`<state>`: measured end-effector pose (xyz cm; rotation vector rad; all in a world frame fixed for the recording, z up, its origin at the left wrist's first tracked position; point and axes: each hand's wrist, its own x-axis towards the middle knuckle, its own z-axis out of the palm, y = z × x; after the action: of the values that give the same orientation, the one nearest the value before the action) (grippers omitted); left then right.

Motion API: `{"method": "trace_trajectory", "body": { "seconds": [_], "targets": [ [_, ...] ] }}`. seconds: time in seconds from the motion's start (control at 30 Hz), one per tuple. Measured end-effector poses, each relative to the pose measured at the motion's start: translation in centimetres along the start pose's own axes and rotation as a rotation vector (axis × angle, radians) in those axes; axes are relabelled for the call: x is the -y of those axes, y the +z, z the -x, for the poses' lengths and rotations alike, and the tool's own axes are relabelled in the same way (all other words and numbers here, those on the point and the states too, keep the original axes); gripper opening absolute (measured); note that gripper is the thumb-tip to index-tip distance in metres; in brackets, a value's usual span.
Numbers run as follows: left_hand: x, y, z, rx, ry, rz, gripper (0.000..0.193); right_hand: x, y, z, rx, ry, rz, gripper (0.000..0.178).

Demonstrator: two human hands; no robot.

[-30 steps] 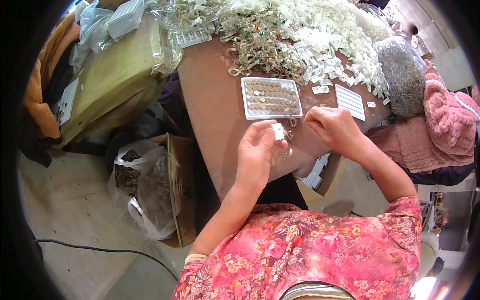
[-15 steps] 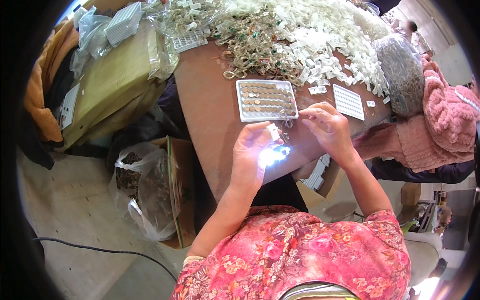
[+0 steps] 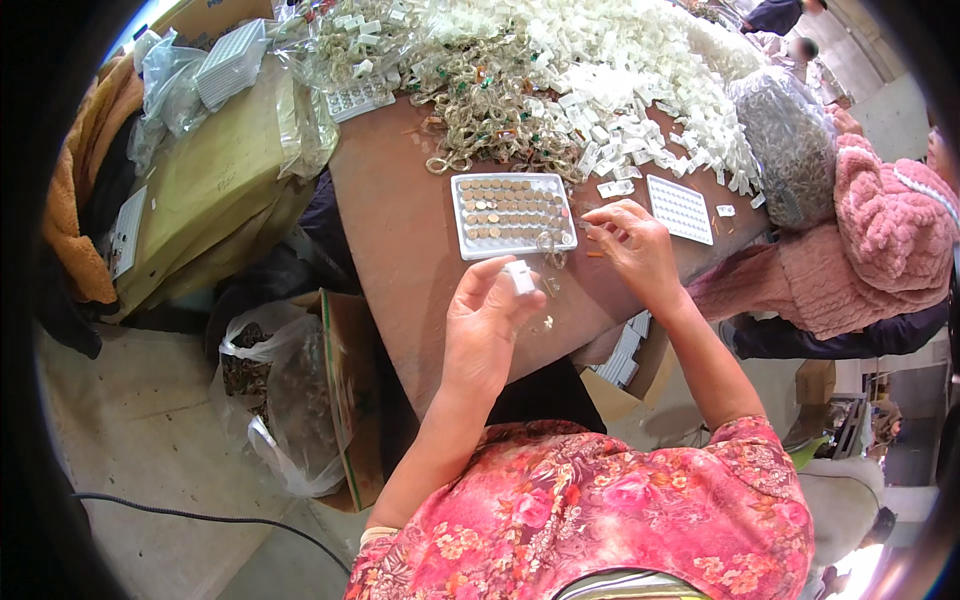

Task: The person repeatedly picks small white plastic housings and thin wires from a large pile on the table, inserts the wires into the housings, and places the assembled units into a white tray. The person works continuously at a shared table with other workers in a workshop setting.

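Note:
My left hand [image 3: 484, 318] is raised over the near part of the brown table, its thumb and fingers closed on a small white plastic piece [image 3: 520, 277]. Just beyond it lies a white tray [image 3: 462, 225] with rows of small round tan discs, a few of them shinier. At the tray's right edge my right hand [image 3: 640, 250] has its fingertips pinched together; whatever they hold is too small to make out. Between the hands a clear looped strand [image 3: 550, 245] lies by the tray's near right corner.
Behind the tray are a heap of tan rings [image 3: 490, 120] and a large pile of clear white pieces [image 3: 610, 90]. A second white tray [image 3: 680, 210] lies at right, near a person's pink fleece sleeve [image 3: 760, 290]. A bagged carton [image 3: 340, 400] stands left below the table.
A bright glare beside my left hand is gone. The whole view has shifted slightly; both hands stay near the tray, the left still holding the white piece.

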<state>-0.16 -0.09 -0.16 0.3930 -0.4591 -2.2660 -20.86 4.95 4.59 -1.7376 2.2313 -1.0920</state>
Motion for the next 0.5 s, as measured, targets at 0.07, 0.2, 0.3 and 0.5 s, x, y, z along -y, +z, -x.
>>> {"method": "trace_trajectory", "body": {
  "seconds": [0.07, 0.2, 0.3, 0.5],
  "targets": [
    [-0.1, 0.2, 0.0, -0.035, -0.029, -0.002, 0.022, -0.3, -0.3, -0.3, -0.055, -0.006, 0.049, 0.012],
    [-0.4, 0.4, -0.1, -0.035, -0.052, 0.016, 0.022, -1.2, -0.8, -0.9, -0.104, 0.026, 0.122, 0.01],
    [-0.3, 0.1, -0.2, -0.037, -0.052, 0.005, 0.022, -2.3, -0.2, -0.9, 0.019, -0.115, 0.233, 0.009],
    [0.6, -0.4, -0.3, -0.023, 0.01, -0.028, 0.016, -3.7, 0.3, -1.1, 0.121, -0.438, 0.622, 0.013]
  ]
}}
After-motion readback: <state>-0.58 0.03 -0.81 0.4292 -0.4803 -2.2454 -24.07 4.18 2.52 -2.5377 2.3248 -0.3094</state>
